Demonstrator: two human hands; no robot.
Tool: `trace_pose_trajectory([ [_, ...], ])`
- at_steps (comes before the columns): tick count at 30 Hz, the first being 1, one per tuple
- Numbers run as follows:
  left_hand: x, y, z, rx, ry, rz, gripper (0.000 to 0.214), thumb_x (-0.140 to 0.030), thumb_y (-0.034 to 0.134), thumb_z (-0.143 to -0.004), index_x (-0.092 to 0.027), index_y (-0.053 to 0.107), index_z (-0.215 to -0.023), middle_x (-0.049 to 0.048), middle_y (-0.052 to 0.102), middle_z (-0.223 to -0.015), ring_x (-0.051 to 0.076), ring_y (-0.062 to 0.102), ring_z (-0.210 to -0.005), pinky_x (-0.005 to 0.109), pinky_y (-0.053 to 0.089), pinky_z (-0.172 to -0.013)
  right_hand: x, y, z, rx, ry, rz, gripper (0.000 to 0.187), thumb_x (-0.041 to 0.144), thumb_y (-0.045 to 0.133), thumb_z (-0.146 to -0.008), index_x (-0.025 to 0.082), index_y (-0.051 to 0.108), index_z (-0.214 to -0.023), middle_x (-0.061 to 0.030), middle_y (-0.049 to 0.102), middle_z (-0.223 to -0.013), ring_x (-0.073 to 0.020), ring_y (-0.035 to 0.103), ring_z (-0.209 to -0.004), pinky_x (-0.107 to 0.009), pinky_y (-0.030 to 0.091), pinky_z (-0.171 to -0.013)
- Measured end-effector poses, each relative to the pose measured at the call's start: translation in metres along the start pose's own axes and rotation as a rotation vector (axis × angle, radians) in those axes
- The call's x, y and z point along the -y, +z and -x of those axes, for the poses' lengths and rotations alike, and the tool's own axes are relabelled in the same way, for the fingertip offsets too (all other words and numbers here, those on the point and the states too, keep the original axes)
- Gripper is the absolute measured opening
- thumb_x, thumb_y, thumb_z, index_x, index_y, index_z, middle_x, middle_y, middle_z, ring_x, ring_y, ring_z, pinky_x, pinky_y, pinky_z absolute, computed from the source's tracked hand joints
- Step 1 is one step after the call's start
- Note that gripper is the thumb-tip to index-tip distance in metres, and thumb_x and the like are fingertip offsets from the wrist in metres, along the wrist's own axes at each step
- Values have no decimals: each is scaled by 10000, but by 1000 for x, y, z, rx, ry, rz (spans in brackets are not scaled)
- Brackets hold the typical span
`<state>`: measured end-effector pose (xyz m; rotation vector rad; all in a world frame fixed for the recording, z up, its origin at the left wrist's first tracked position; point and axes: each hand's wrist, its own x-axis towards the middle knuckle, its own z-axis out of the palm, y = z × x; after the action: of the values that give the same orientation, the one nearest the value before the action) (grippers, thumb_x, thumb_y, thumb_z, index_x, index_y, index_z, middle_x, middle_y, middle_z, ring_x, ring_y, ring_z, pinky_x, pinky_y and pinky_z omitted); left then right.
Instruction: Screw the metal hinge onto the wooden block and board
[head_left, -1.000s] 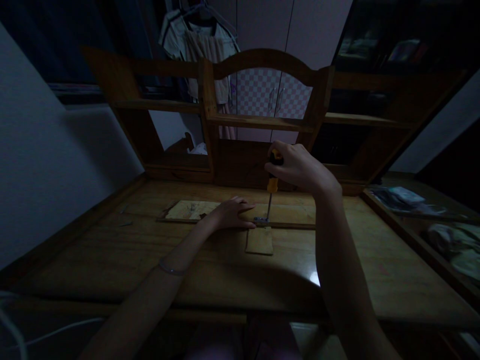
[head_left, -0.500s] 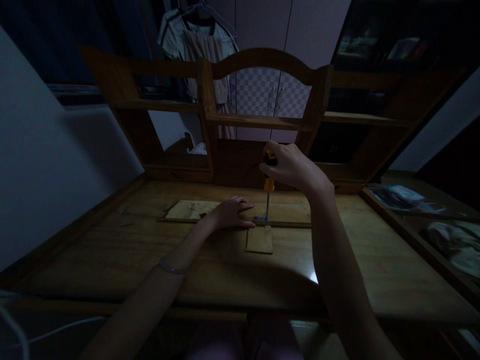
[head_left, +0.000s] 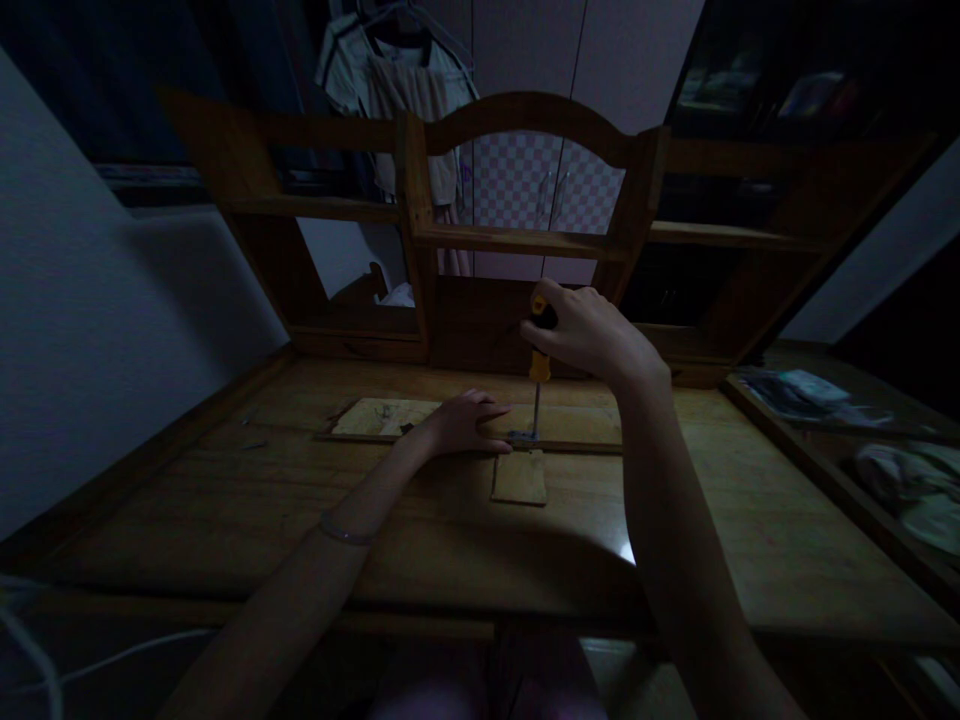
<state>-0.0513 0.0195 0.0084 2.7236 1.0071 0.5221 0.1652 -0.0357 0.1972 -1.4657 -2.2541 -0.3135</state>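
Resting square: a thin wooden piece [head_left: 519,482] lies on the desktop [head_left: 187,500], before the strip; I judge it light and stiff.
Left hand [head_left: 461,425]: fingers parted over the wooden strip [head_left: 581,424], pinching nothing I can make out.
Metal fitting [head_left: 520,436]: on the strip by the left fingertips; probably hard and slick, best steadied at its edges.
Right hand [head_left: 589,325]: wrapped round the handle of a screwdriver [head_left: 539,366], which stands near upright, tip at the fitting; I'd expect it rigid, light, best held by that thick grip.
Surface: smooth-looking wood, one bright glare patch.
Room: dim; hutch [head_left: 517,240], then hanging T-shirt [head_left: 345,75] and checkered wardrobe [head_left: 514,185].
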Motion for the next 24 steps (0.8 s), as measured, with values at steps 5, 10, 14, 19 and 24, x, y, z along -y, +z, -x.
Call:
trace_pose_trajectory([
  [5, 2, 1, 0, 4, -1, -23, 825, -784, 673, -793, -264, 620, -1432, 102, 657, -1301, 283, 607, -1198, 365, 462, -1042, -2, -6, 2, 27, -2, -74, 295, 369, 539, -929, 161, 626, -1119, -164, 730, -1059, -320, 661, -1004, -389, 459, -824],
  [10, 7, 3, -1, 12, -18, 10, 783, -768, 687, -795, -286, 641, -1411, 85, 654, -1343, 278, 612, -1215, 357, 457, -1048, -5, -2, 1, 18, 0, -22, 270, 382, 529, -963, 157, 618, -1083, -173, 729, -1057, -318, 653, -986, -402, 460, -830],
  [14, 8, 4, -2, 7, -15, 17, 795, -778, 693, -780, -286, 649, -1403, 87, 660, -1339, 290, 614, -1216, 376, 458, -1054, -5, -1, 1, 15, 18, -12, 313, 405, 534, -964, 144, 608, -1119, -173, 724, -1023, -321, 655, -954, -405, 456, -808],
  [19, 7, 4, -1, 4, -10, 4, 798, -779, 687, -784, -281, 648, -1406, 92, 655, -1349, 290, 614, -1217, 372, 468, -1046, -3, -5, 1, 29, -16, -78, 279, 384, 536, -953, 164, 633, -1093, -145, 727, -1037, -301, 648, -970, -383, 445, -811],
  [24, 5, 3, -2, 2, -9, 10, 804, -783, 677, -790, -277, 642, -1414, 89, 653, -1351, 281, 606, -1235, 354, 454, -1063, -1, -2, 0, 3, -34, -43, 284, 402, 529, -983, 159, 624, -1094, -138, 721, -1005, -286, 641, -939, -367, 430, -781],
])
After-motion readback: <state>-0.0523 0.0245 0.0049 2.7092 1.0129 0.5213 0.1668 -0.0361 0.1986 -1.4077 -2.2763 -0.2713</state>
